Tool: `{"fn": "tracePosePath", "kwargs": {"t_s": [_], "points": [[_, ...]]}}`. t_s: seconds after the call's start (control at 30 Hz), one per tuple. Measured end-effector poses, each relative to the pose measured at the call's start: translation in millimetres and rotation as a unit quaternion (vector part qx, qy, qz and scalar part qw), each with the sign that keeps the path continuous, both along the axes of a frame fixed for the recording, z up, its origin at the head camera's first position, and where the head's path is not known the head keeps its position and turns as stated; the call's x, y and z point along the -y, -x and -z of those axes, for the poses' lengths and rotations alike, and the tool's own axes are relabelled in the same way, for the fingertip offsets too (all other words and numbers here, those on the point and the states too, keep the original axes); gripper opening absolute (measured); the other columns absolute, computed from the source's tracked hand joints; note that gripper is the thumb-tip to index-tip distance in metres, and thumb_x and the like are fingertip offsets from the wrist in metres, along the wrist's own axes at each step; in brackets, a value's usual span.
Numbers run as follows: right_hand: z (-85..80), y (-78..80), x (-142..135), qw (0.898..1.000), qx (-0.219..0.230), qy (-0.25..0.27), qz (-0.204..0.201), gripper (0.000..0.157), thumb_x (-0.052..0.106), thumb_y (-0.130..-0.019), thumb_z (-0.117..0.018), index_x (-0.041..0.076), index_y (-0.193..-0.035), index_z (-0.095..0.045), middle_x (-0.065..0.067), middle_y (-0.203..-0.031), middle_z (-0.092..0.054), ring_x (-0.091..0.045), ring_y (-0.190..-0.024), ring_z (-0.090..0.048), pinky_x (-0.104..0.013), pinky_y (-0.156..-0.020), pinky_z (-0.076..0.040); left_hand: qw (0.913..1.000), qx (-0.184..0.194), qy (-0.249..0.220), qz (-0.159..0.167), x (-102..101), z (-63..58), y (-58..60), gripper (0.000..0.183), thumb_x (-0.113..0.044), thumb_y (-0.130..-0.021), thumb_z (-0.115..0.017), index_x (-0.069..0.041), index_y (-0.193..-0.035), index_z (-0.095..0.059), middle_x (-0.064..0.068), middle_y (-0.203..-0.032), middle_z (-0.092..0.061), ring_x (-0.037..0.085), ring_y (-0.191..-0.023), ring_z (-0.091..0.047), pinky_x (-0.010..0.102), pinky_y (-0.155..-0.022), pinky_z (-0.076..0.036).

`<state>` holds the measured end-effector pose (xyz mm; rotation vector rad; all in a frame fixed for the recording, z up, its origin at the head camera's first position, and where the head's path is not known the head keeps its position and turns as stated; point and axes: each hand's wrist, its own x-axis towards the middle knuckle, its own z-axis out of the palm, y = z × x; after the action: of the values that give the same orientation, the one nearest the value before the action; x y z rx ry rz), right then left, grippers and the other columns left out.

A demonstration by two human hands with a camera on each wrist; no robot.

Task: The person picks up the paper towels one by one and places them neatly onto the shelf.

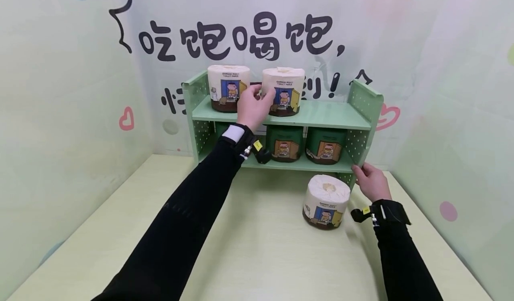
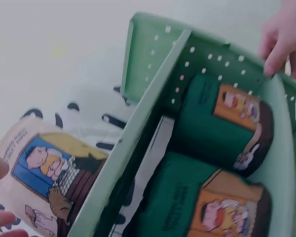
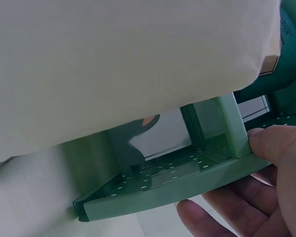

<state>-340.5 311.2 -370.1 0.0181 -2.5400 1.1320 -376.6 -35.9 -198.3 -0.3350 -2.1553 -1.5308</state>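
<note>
On the top board of a green two-tier shelf, my left hand is between two wrapped toilet rolls. Its fingers are loosely bent at the near left side of the right-hand white toilet roll, not wrapped round it. The other white toilet roll stands to its left, partly behind the fingers. My right hand grips the shelf's right side panel at the lower board, thumb on the front edge and fingers round the outside. A third white toilet roll stands on the table just left of that hand.
Green-wrapped rolls stand on the lower board, among them a middle one and a right one; another is mostly hidden behind my left forearm. The shelf stands on a pale table against a printed wall sheet.
</note>
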Motion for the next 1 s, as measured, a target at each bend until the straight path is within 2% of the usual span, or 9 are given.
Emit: {"fn": "tracePosePath", "kwargs": {"t_s": [0.27,0.5,0.63,0.73,0.83,0.87,1.0], "points": [[-1.5,0.8,-1,1.000,-0.007,0.006,-0.003,0.050,0.037,-0.108,-0.043,-0.002,-0.138,-0.052,-0.026,-0.127,-0.057,-0.038,-0.101,-0.062,-0.056,-0.085,-0.051,0.9961,-0.047,-0.014,0.073,-1,22.2,-24.2,0.049,-0.039,-0.098,-0.063,-0.013,-0.139,-0.054,0.003,-0.141,-0.043,0.013,-0.121,-0.048,0.032,-0.095,-0.047],[-0.5,0.1,-1,1.000,-0.008,0.008,-0.005,0.050,0.037,-0.108,-0.043,-0.003,-0.138,-0.052,-0.026,-0.126,-0.057,-0.039,-0.102,-0.061,-0.056,-0.085,-0.051,0.9834,-0.103,-0.025,0.147,-15,47.3,-44.9,0.040,-0.027,-0.098,-0.066,-0.006,-0.132,-0.059,0.002,-0.132,-0.052,0.014,-0.118,-0.050,0.031,-0.093,-0.049],[-0.3,-0.1,-1,1.000,-0.005,0.008,-0.005,0.050,0.037,-0.108,-0.043,-0.002,-0.138,-0.052,-0.026,-0.127,-0.057,-0.039,-0.102,-0.061,-0.056,-0.084,-0.051,0.9782,-0.088,-0.031,0.185,-26,63.1,-57.2,0.038,-0.022,-0.099,-0.066,-0.006,-0.132,-0.059,0.005,-0.132,-0.052,0.018,-0.118,-0.050,0.035,-0.094,-0.049],[-0.3,-0.5,0,1.000,-0.002,0.008,-0.003,0.050,0.037,-0.108,-0.042,-0.002,-0.138,-0.052,-0.026,-0.127,-0.057,-0.038,-0.103,-0.061,-0.055,-0.085,-0.051,0.9750,-0.063,-0.033,0.210,-32,68.6,-73.7,0.037,-0.015,-0.099,-0.065,-0.001,-0.132,-0.057,0.012,-0.133,-0.050,0.024,-0.119,-0.050,0.042,-0.096,-0.047],[-0.8,-1.0,1,1.000,-0.002,0.009,-0.002,0.049,0.035,-0.108,-0.043,-0.002,-0.138,-0.052,-0.026,-0.127,-0.057,-0.038,-0.104,-0.060,-0.055,-0.085,-0.051,0.9732,-0.039,-0.024,0.226,-37,74.4,-85.8,0.037,-0.011,-0.099,-0.063,0.001,-0.133,-0.056,0.014,-0.134,-0.050,0.028,-0.119,-0.050,0.044,-0.098,-0.045],[-1.0,-1.2,1,1.000,-0.002,0.009,-0.001,0.049,0.035,-0.108,-0.043,-0.002,-0.138,-0.052,-0.026,-0.126,-0.057,-0.038,-0.104,-0.060,-0.055,-0.085,-0.052,0.9734,-0.033,-0.016,0.226,-39,79.1,-85.8,0.037,-0.012,-0.099,-0.064,-0.001,-0.133,-0.056,0.013,-0.133,-0.051,0.028,-0.119,-0.050,0.044,-0.097,-0.046],[-0.9,-1.5,1,1.000,-0.002,0.008,-0.001,0.049,0.035,-0.108,-0.043,-0.002,-0.137,-0.053,-0.026,-0.126,-0.058,-0.038,-0.106,-0.059,-0.054,-0.085,-0.052,0.9727,-0.015,0.004,0.231,-46,108.2,-68.6,0.039,-0.024,-0.098,-0.066,-0.012,-0.134,-0.058,0.001,-0.132,-0.054,0.021,-0.117,-0.052,0.038,-0.092,-0.049]]}}
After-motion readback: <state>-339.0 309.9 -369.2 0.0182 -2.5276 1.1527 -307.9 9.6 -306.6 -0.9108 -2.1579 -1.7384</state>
